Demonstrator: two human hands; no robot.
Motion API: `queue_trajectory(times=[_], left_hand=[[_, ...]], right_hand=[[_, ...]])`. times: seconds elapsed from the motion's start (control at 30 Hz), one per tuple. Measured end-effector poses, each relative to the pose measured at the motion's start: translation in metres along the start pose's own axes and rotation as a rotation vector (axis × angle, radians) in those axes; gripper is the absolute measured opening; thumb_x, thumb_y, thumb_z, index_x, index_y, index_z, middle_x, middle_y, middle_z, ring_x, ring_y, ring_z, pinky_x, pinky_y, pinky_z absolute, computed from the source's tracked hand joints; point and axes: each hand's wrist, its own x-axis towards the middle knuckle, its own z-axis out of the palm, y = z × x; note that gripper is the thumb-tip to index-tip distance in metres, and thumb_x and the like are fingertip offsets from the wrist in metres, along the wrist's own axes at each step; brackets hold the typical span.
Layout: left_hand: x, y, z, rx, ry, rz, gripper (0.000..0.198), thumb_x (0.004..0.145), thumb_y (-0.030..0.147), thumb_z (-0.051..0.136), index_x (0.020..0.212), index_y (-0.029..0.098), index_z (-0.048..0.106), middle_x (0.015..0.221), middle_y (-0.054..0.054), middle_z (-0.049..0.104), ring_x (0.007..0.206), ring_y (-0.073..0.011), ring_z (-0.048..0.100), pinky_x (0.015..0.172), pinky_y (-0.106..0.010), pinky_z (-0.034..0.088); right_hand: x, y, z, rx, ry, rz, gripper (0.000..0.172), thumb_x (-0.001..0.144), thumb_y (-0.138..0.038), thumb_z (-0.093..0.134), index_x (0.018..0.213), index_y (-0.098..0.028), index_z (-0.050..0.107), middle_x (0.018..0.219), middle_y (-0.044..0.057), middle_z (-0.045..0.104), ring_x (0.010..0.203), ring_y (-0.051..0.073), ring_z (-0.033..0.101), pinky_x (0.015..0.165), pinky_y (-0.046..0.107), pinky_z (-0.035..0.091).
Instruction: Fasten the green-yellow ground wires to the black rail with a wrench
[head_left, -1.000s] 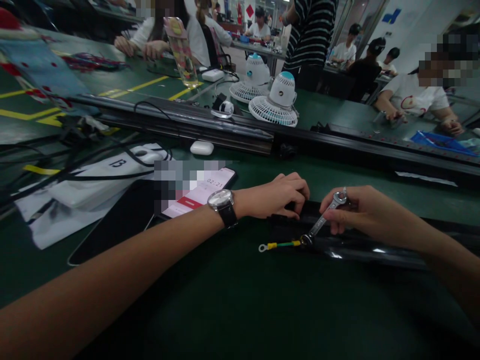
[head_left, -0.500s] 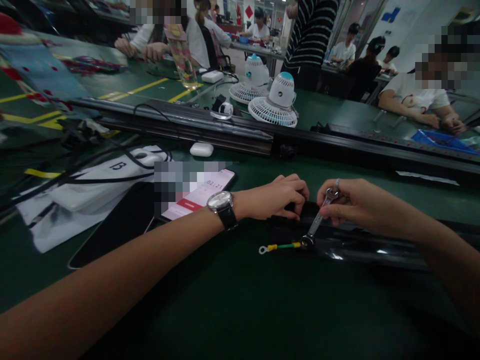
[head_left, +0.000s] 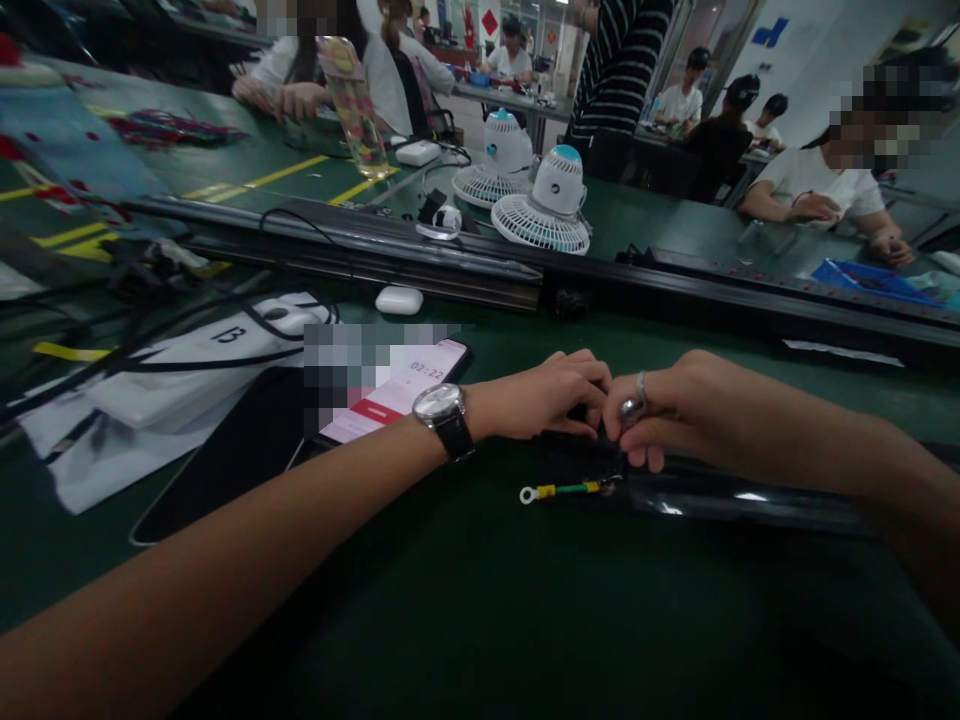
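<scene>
While the green bench (head_left: 465,600) fills most of what we see, its near edge and our own elbows are cut off by the frame. Across it runs a dark rail (head_left: 360,255), and beyond that sit several co-workers, their number hard to fix because the far ones are small and blurred. On our side lies one long black part (head_left: 742,495), glossy, its right end hidden under our right forearm and its exact form lost in the dim light. Two white desk fans (head_left: 541,210) stand past the rail. One phone (head_left: 405,385) with a lit screen lies left of our left wrist, which bears one wristwatch (head_left: 439,403); one small white case (head_left: 399,299) sits near the rail. Our left hand (head_left: 551,395) is curled and pressed down on the black part's left end, fingers hiding what is beneath them. Our right hand (head_left: 660,410), touching the left, is closed around one small wrench (head_left: 631,412); only its shiny ring end shows, the shaft mostly hidden behind the fingers. One green-and-yellow wire (head_left: 562,490) with a ring terminal sticks out leftward from the part, just below both hands.
</scene>
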Motion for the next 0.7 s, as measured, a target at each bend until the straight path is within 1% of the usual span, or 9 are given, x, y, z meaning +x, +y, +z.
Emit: queue_trajectory(times=[0.1, 0.2, 0.3, 0.37, 0.47, 0.57, 0.63, 0.7], left_hand=[[0.000, 0.000, 0.000, 0.007, -0.015, 0.010, 0.009, 0.093, 0.029, 0.068, 0.090, 0.021, 0.070, 0.117, -0.007, 0.062, 0.115, -0.0243, 0.051, 0.099, -0.040, 0.040], [0.001, -0.001, 0.000, 0.015, -0.029, 0.000, 0.009, 0.092, 0.027, 0.069, 0.085, 0.021, 0.069, 0.118, -0.006, 0.061, 0.114, -0.0237, 0.051, 0.099, -0.039, 0.040], [0.001, -0.001, 0.001, 0.016, -0.014, 0.002, 0.010, 0.092, 0.027, 0.070, 0.085, 0.020, 0.070, 0.117, -0.006, 0.061, 0.113, -0.0236, 0.051, 0.097, -0.038, 0.040], [0.000, -0.001, 0.003, 0.024, 0.002, 0.010, 0.009, 0.092, 0.026, 0.070, 0.086, 0.020, 0.071, 0.115, -0.006, 0.062, 0.112, -0.0239, 0.052, 0.096, -0.038, 0.040], [-0.002, 0.002, 0.000, 0.065, -0.002, 0.020, 0.006, 0.092, 0.025, 0.069, 0.088, 0.021, 0.072, 0.114, -0.006, 0.064, 0.112, -0.0241, 0.053, 0.095, -0.038, 0.040], [-0.004, 0.010, -0.013, 0.130, -0.003, 0.022, 0.007, 0.094, 0.021, 0.066, 0.093, 0.021, 0.073, 0.116, -0.006, 0.065, 0.114, -0.0239, 0.053, 0.097, -0.038, 0.040], [-0.005, 0.020, -0.029, 0.166, 0.072, 0.016, 0.011, 0.097, 0.020, 0.062, 0.102, 0.021, 0.072, 0.117, -0.007, 0.065, 0.115, -0.0230, 0.054, 0.098, -0.038, 0.041], [-0.008, 0.038, -0.048, 0.201, 0.185, 0.032, 0.015, 0.100, 0.019, 0.055, 0.103, 0.019, 0.070, 0.111, -0.007, 0.067, 0.108, -0.0213, 0.056, 0.097, -0.038, 0.042]], right_hand=[[-0.006, -0.008, 0.000, -0.099, -0.073, -0.037, 0.013, 0.098, -0.016, 0.056, 0.092, -0.025, 0.064, 0.082, -0.004, 0.071, 0.070, 0.013, 0.066, 0.063, 0.025, 0.043], [-0.014, -0.016, 0.004, -0.193, -0.142, -0.034, 0.015, 0.102, -0.020, 0.051, 0.094, -0.026, 0.063, 0.086, -0.003, 0.070, 0.071, 0.015, 0.063, 0.065, 0.029, 0.041], [-0.021, -0.021, 0.011, -0.263, -0.116, -0.023, 0.013, 0.101, -0.021, 0.050, 0.100, -0.027, 0.061, 0.093, -0.002, 0.070, 0.076, 0.017, 0.062, 0.069, 0.032, 0.040], [-0.025, -0.023, 0.017, -0.282, -0.083, -0.030, 0.013, 0.098, -0.016, 0.050, 0.100, -0.026, 0.059, 0.093, -0.001, 0.068, 0.078, 0.017, 0.061, 0.072, 0.033, 0.040], [-0.031, -0.026, 0.022, -0.292, -0.031, -0.034, 0.019, 0.091, -0.007, 0.050, 0.098, -0.024, 0.056, 0.089, -0.001, 0.064, 0.077, 0.017, 0.058, 0.073, 0.033, 0.039], [-0.042, -0.024, 0.022, -0.275, 0.007, -0.031, 0.020, 0.091, -0.007, 0.049, 0.101, -0.024, 0.053, 0.091, -0.001, 0.063, 0.077, 0.017, 0.056, 0.073, 0.033, 0.039], [-0.051, -0.019, 0.021, -0.264, 0.033, -0.022, 0.019, 0.093, -0.008, 0.049, 0.103, -0.024, 0.052, 0.093, 0.000, 0.062, 0.077, 0.017, 0.056, 0.072, 0.033, 0.039], [-0.060, -0.012, 0.020, -0.260, 0.056, 0.019, 0.021, 0.091, -0.007, 0.049, 0.102, -0.024, 0.052, 0.092, 0.000, 0.062, 0.078, 0.017, 0.056, 0.071, 0.032, 0.039]])
